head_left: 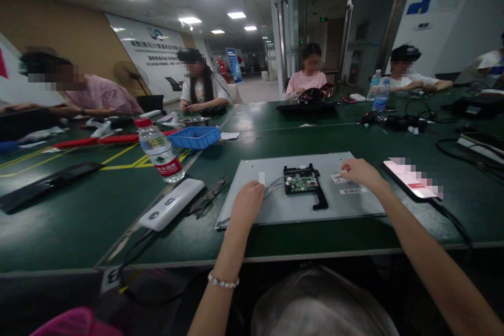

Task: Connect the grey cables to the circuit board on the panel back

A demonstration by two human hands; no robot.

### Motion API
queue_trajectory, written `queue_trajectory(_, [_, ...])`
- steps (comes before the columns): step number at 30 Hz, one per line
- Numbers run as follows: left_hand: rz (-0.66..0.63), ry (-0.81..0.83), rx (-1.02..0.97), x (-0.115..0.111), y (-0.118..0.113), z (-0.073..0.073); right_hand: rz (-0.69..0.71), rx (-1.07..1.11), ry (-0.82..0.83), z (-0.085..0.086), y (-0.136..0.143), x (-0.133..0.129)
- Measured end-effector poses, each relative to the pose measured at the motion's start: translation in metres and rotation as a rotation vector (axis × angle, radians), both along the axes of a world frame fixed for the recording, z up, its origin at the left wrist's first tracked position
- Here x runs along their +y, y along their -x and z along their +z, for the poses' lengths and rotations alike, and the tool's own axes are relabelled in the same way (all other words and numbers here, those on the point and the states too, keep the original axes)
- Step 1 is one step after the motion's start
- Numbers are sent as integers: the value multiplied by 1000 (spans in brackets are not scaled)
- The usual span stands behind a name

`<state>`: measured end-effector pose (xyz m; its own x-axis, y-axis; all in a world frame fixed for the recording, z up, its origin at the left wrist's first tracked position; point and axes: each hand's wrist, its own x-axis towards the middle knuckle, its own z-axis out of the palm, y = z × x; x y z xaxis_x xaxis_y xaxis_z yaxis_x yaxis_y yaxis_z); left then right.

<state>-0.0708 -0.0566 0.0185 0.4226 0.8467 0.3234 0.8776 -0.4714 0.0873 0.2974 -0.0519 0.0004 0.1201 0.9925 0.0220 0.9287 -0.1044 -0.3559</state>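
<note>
A flat grey metal panel (271, 212), like the back of a display, lies on the green table before me. On it sits a green circuit board (302, 182) in a black plastic bracket (321, 200), with thin grey cables (274, 185) running off its left side. My left hand (248, 202) rests over the panel's left part, fingers curled together by the cables and a small white strip (262, 177). Over the right part, my right hand (363, 173) has its fingertips pinched beside a printed label (337, 178). What either hand pinches, if anything, is hidden.
Left of the panel are glasses (207, 198), a white power bank (172, 203), a water bottle (159, 152) and a blue tray (195, 137). A lit phone (411, 178) with a cable lies right. Several people sit across the table.
</note>
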Motion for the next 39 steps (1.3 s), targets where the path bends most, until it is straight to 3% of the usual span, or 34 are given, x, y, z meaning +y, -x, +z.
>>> queue_trajectory(3, [32, 28, 17, 1, 2, 0, 48, -34, -22, -5, -4, 2])
queue_trajectory(8, [63, -78, -1, -2, 3, -3, 108, 14, -171, 2, 8, 4])
queue_trajectory(16, [-39, -93, -43, -1, 2, -7, 546, 10, -236, 27, 66, 34])
queue_trajectory(23, [-21, -74, -17, -3, 2, -5, 432, -83, -184, 14, 96, 54])
queue_trajectory(27, [-30, -58, -22, -1, 1, -6, 349, -85, -232, 12, 83, 53])
queue_trajectory(30, [-40, -61, -45, -1, 0, -6, 234, -91, -278, 14, 58, 53])
queue_trajectory(32, [-49, -65, -54, -1, 0, -5, 189, -92, -224, 12, 39, 53])
queue_trajectory(35, [-63, -65, -65, 0, 0, -7, 215, -79, -126, 6, 18, 55])
queue_trajectory(39, [-89, -57, -100, 3, -1, -8, 242, -57, -113, 4, 6, 57])
